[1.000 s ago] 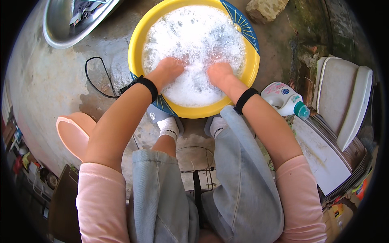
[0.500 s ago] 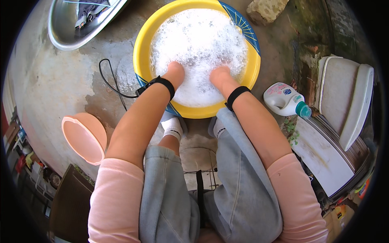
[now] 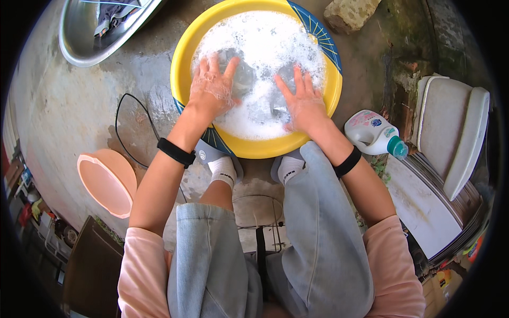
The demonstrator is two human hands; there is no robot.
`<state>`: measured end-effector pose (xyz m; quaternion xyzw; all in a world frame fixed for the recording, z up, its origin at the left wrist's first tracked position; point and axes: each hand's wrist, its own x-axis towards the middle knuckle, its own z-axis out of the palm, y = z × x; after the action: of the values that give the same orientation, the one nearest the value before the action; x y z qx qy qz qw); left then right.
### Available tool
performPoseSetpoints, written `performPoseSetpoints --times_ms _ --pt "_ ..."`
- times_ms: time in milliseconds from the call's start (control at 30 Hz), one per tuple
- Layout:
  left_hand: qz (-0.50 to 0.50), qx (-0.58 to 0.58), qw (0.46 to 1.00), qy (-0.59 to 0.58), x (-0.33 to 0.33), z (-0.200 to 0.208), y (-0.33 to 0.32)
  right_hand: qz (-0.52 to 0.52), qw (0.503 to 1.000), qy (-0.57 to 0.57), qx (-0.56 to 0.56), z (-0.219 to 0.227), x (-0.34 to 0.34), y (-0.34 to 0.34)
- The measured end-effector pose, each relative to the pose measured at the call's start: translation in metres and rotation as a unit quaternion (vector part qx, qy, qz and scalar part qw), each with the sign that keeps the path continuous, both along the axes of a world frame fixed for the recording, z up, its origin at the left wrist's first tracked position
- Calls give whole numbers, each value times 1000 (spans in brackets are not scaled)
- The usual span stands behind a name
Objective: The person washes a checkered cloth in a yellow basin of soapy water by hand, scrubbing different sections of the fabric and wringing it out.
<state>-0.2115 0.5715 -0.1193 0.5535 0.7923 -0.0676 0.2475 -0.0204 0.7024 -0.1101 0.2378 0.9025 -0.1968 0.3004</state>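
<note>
A round yellow basin (image 3: 182,63) with blue patterned patches on its rim stands in front of my feet, full of sudsy water (image 3: 260,40). Over the left part of the foam is my left hand (image 3: 211,87), wet and soapy, its fingers spread and nothing in it. My right hand (image 3: 303,100) is spread too, over the right part of the water near the basin's rim, and holds nothing. Greyish water shows through gaps in the foam by both hands. Whatever lies beneath the suds is hidden.
A metal basin (image 3: 74,50) with dark cloth (image 3: 112,17) stands far left. The pink basin (image 3: 108,183) lies tilted at left, near a black cable (image 3: 117,119). At right are a white detergent bottle (image 3: 374,132), a stone (image 3: 350,13) and a whitish slab-like object (image 3: 448,124).
Both hands have come up out of the foam, where they were sunk to the wrists, and their fingers now show spread. The hands have moved apart, and gaps have opened in the suds.
</note>
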Motion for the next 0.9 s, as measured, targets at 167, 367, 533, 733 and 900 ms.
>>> performPoseSetpoints --times_ms 167,367,533,733,900 --pt "93 -187 975 -80 32 -2 28 -13 998 -21 -52 -10 -12 -10" --pt "2 -254 962 -102 46 -18 37 8 994 -94 -48 -36 -26 -25" --pt "-67 -250 962 -87 44 -52 30 -23 1000 -1 13 -73 -20 -28" --pt "-222 -250 942 -23 44 -67 25 38 997 -60 20 -89 -25 -25" --pt "-256 -234 937 38 46 -65 16 108 979 -171 21 -83 -33 -23"
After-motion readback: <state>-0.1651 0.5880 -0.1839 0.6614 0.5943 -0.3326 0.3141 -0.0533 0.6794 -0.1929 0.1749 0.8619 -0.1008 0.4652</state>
